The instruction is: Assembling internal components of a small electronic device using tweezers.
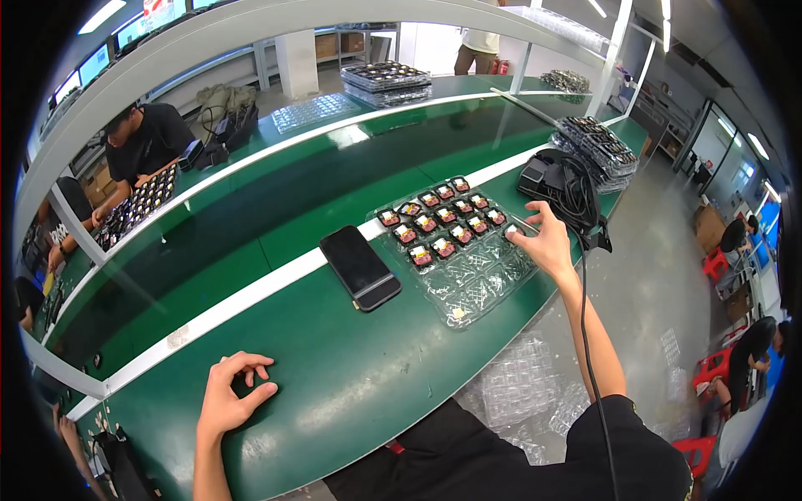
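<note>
Where the green bench [351, 392] curves past, a clear plastic tray [468, 267] lies on it, its far pockets filled with small red and black parts [443, 219]; right hand [547, 242] rests at the tray's right edge, fingertips pinching a small part; left hand [230, 397] rests on the bench, loosely curled, holding nothing; black phone [361, 267] lies just left of the tray; stacked trays [601, 146] and a black cable [572, 188] sit beyond; workers sit at neighbouring benches; grey floor at right.

My green bench [334, 392] carries a clear tray [455, 250], a black phone [360, 267], a black cabled box [555, 179] and tray stacks [597, 144]. My left hand [230, 397] rests on it.
</note>
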Available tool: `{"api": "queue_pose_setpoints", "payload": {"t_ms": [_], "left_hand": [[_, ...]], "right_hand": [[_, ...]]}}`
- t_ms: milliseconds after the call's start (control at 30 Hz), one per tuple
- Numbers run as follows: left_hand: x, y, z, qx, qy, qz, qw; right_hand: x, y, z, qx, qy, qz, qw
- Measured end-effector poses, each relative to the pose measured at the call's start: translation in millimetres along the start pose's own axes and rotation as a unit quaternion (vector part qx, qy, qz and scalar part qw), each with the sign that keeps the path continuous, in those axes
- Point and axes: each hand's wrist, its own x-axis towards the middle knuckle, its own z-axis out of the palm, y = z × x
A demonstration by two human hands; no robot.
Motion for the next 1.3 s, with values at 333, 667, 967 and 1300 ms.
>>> {"api": "queue_pose_setpoints", "payload": {"t_ms": [333,667,967,1300], "left_hand": [[-4.6,0.4,-1.2,0.032,0.101,0.067,0.992],[18.6,66.3,18.2,0.311,0.002,0.149,0.939],[47.9,2.0,12.1,0.390,0.087,0.227,0.888],[36.2,36.5,7.7,0.308,0.131,0.387,0.859]], "right_hand": [[-105.5,-171.2,-0.3,0.068,-0.309,-0.317,0.894],[-155.0,-280.1,93.6,0.061,-0.306,-0.610,0.728],[-151.6,-319.3,94.8,0.028,-0.428,-0.533,0.729],[-156.3,-310.1,68.2,0.202,-0.581,-0.432,0.659]]}}
